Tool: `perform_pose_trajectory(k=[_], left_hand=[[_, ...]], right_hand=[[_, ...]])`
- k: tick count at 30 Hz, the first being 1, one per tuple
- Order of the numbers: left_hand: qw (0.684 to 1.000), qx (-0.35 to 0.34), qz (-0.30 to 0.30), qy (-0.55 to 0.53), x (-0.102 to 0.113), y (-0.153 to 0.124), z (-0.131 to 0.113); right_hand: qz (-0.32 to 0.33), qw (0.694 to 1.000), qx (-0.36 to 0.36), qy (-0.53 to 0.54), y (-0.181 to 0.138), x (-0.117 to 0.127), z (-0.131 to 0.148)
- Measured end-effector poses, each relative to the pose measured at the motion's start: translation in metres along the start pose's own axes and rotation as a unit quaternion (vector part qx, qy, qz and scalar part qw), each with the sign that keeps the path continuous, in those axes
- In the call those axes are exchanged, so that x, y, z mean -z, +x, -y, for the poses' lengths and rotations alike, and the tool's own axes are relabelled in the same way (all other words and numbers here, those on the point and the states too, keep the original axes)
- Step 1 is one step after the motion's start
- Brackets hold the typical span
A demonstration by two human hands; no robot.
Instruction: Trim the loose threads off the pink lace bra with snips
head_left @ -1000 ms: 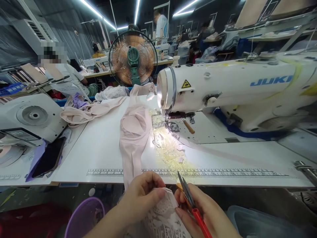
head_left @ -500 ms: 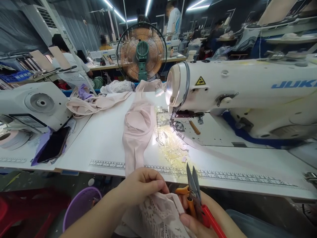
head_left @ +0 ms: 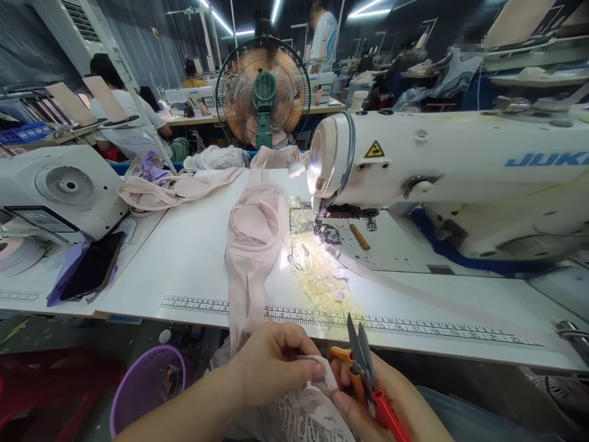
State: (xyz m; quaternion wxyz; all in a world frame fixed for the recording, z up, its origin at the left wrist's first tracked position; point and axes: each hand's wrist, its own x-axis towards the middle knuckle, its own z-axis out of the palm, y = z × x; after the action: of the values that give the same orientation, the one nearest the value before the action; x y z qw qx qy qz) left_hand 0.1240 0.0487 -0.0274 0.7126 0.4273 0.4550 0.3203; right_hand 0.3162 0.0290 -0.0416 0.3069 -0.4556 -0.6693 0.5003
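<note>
My left hand (head_left: 278, 365) pinches the pale pink edge of a lace bra (head_left: 317, 408) between thumb and fingers, below the table's front edge. My right hand (head_left: 368, 408) grips the same edge a little to the right. It also holds a pair of scissors (head_left: 361, 353), with orange and red handles, blades pointing up and slightly apart. The blades are clear of the fabric. Behind my left hand a pink bra (head_left: 251, 258) lies lengthwise on the white table, its near end hanging over the edge. Part of the lace bra is hidden by my hands.
A white sewing machine (head_left: 427, 159) with a lit needle area stands right. Another machine (head_left: 69, 190), a phone (head_left: 94, 264) and more bras (head_left: 179, 187) are at left. Fabric scraps lie by the printed ruler (head_left: 423, 330). A purple basket (head_left: 122, 393) stands below; a fan (head_left: 263, 92) faces me.
My left hand has shifted slightly right and down along the fabric edge, its thumb now nearer my right hand. The scissors stay in my right hand and sit slightly lower.
</note>
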Motion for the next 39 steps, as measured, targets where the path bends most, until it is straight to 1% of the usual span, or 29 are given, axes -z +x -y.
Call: perform_pose_trajectory(k=[2, 4, 5, 7, 10, 13, 17, 23, 28, 31, 35, 39], left_hand=[[1.0, -0.009, -0.005, -0.002, -0.005, -0.001, 0.001], [1.0, -0.014, 0.003, 0.009, -0.007, -0.003, -0.001], [1.0, -0.014, 0.006, 0.019, -0.007, -0.003, -0.002], [0.999, -0.016, 0.013, 0.043, -0.008, -0.005, -0.005], [0.996, -0.035, 0.023, 0.08, -0.009, -0.005, -0.009], [0.993, -0.044, 0.022, 0.111, -0.011, -0.006, -0.012], [0.99, -0.008, 0.014, 0.143, -0.012, -0.006, -0.015], [0.988, 0.024, 0.009, 0.153, -0.011, -0.006, -0.013], [0.987, 0.012, 0.006, 0.162, -0.012, -0.005, -0.012], [0.988, 0.015, 0.008, 0.152, -0.013, -0.006, -0.013], [0.986, 0.006, 0.011, 0.167, -0.012, -0.005, -0.014], [0.988, 0.019, 0.016, 0.154, -0.012, -0.003, -0.015]], right_hand=[[0.056, 0.996, 0.052, -0.044, 0.002, 0.016, 0.0], [0.113, 0.983, 0.077, -0.12, 0.002, 0.036, 0.001], [0.136, 0.974, 0.074, -0.168, 0.002, 0.047, 0.001], [0.161, 0.951, 0.05, -0.258, -0.002, 0.065, 0.001], [0.169, 0.932, 0.021, -0.321, -0.01, 0.08, -0.001], [0.165, 0.926, 0.002, -0.339, -0.015, 0.082, -0.001], [0.148, 0.923, 0.002, -0.356, -0.015, 0.079, 0.003], [0.155, 0.92, -0.002, -0.36, -0.016, 0.079, 0.009], [0.19, 0.915, -0.04, -0.354, -0.015, 0.078, 0.011], [0.193, 0.915, -0.048, -0.351, -0.015, 0.077, 0.012], [0.193, 0.916, -0.058, -0.347, -0.017, 0.077, 0.013], [0.197, 0.915, -0.068, -0.346, -0.017, 0.077, 0.013]])
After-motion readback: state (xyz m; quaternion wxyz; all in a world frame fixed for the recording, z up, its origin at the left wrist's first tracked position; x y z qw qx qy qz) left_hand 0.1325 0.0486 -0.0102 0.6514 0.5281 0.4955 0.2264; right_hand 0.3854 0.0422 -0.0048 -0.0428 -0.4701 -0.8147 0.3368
